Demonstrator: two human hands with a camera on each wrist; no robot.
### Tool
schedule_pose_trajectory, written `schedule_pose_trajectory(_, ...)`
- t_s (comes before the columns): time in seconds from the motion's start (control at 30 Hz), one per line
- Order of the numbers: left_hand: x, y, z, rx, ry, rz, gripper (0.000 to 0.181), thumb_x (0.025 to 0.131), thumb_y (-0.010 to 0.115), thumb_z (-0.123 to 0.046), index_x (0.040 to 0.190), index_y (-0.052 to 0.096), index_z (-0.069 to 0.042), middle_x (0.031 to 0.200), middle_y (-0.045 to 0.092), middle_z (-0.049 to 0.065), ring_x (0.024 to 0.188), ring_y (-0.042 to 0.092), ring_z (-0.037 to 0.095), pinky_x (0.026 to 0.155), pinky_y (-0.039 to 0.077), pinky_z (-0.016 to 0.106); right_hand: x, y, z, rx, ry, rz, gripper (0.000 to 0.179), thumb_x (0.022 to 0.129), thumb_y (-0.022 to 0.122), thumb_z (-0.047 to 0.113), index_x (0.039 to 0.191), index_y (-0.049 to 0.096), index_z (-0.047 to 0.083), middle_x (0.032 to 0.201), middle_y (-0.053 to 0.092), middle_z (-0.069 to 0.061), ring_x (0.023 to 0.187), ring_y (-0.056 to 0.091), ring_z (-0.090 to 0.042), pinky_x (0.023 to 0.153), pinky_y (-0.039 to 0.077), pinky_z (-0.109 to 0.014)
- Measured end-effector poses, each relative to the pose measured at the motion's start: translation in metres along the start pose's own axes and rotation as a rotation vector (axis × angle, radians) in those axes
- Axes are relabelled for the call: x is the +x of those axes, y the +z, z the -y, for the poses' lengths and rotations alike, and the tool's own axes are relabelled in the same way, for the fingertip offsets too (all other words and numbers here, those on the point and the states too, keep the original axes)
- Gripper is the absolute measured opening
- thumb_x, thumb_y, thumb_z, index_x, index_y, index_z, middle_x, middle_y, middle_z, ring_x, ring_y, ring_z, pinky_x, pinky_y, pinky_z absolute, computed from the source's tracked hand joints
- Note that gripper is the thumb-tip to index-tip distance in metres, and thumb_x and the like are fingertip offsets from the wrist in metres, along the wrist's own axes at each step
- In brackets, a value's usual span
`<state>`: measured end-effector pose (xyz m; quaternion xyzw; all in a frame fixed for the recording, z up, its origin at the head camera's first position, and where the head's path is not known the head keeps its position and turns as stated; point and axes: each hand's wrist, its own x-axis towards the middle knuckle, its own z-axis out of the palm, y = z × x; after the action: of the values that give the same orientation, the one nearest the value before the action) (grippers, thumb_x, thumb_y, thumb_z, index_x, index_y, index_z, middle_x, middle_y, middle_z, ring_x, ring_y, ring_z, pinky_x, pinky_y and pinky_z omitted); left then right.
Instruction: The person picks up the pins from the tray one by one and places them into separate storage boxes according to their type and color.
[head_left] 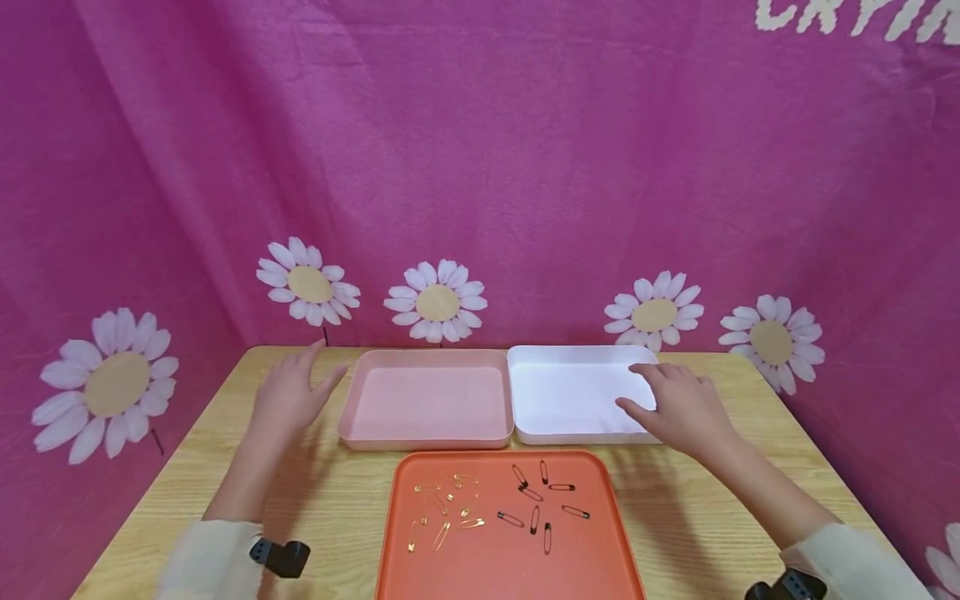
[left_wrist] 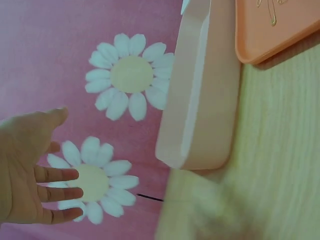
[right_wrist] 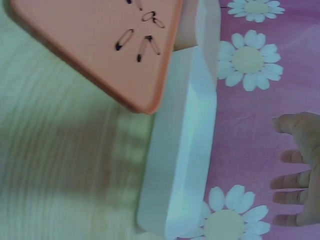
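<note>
My left hand point(head_left: 288, 396) hovers left of the pink tray point(head_left: 431, 442), fingers spread and holding nothing. Over the right end of the white tray point(head_left: 585, 437), my right hand point(head_left: 684, 408) hangs in the air with its fingers apart and nothing in them. In front of both trays lies an orange tray point(head_left: 465, 575). It carries gold safety pins point(head_left: 442, 536) on its left half and black safety pins point(head_left: 547, 538) on its right half, several of each. Both wrist views show the hands, left point(left_wrist: 25, 170) and right point(right_wrist: 305, 170), with fingers extended.
The trays stand on a light wood table point(head_left: 322, 533). Behind it hangs a magenta cloth point(head_left: 480, 167) printed with white daisies. The pink and white trays sit side by side, the orange tray's far edge close to their near sides.
</note>
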<state>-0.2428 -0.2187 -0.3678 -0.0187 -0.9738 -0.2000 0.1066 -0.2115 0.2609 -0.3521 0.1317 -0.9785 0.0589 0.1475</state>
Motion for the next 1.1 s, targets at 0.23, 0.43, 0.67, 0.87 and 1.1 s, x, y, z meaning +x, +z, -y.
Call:
schedule_pose_trajectory(0.23,-0.002,0.029,0.014,-0.167,-0.043,-0.03,0.057,0.093,0.053,-0.037,0.136,0.043,0.0,0.114,0.056,0.028,0.105,0.053,0.041,0.086,0.043,0.054,-0.011,0.015,-0.003,0.095,-0.031,-0.003,0.032,0.08,0.071,0.029,0.099,0.066,0.004,0.085,0.066,-0.011,0.077,0.06,-0.027,0.063,0.049,-0.042)
schedule_pose_trajectory(0.43,-0.008,0.049,0.023,-0.232,-0.086,-0.005,0.053,0.093,0.053,-0.031,0.133,0.046,0.002,0.106,0.057,0.027,0.098,0.055,0.038,0.084,0.043,0.051,-0.025,0.032,-0.001,0.169,-0.077,0.078,0.019,0.08,0.07,0.023,0.092,0.064,0.01,0.073,0.056,0.002,0.063,0.048,-0.009,0.055,0.041,-0.027)
schedule_pose_trajectory(0.67,-0.013,0.065,0.03,-0.28,-0.12,0.011,0.048,0.093,0.054,-0.027,0.13,0.048,0.002,0.091,0.06,0.02,0.085,0.055,0.031,0.076,0.044,0.042,-0.042,0.056,0.005,0.199,-0.265,0.164,0.009,0.08,0.07,0.017,0.082,0.061,0.017,0.073,0.053,0.01,0.065,0.046,-0.003,0.056,0.041,-0.022)
schedule_pose_trajectory(0.87,-0.016,0.074,0.033,-0.332,-0.147,0.055,0.046,0.094,0.053,-0.025,0.131,0.048,0.001,0.088,0.058,0.016,0.073,0.052,0.022,0.063,0.04,0.029,-0.053,0.069,0.018,0.262,-0.325,0.28,0.009,0.083,0.068,0.019,0.078,0.061,0.022,0.073,0.051,0.013,0.064,0.043,0.002,0.057,0.04,-0.021)
schedule_pose_trajectory(1.1,-0.02,0.082,0.034,-0.368,-0.179,0.064,0.041,0.094,0.052,-0.022,0.13,0.05,-0.001,0.088,0.057,0.013,0.067,0.048,0.016,0.06,0.038,0.026,-0.06,0.083,0.028,0.288,-0.357,0.303,0.005,0.081,0.069,0.02,0.08,0.065,0.021,0.077,0.056,0.012,0.067,0.049,0.0,0.06,0.044,-0.022)
